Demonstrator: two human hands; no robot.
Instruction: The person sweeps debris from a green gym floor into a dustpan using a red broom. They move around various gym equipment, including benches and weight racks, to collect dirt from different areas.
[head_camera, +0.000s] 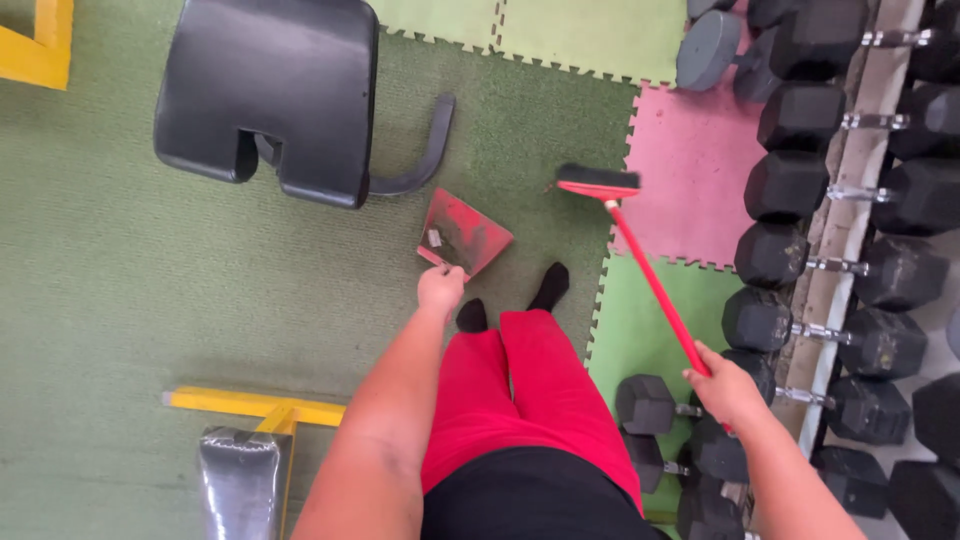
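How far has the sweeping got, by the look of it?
Partly done, it seems: the red dustpan already holds a small pale scrap and some dust. In hand: the left hand keeps its grip on the dustpan's edge, the right hand grips the red broom, its head resting on the green mat. Left: sweeping more in; any remaining dirt is too small to tell.

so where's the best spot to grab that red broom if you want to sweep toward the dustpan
Probably along the upper end of the red broom handle, where the right hand wraps it now. The stick slants up from the bristle head on the floor toward the person's right, so coming from the right side above the dumbbells suits it. The left hand holds the red dustpan by its near edge.
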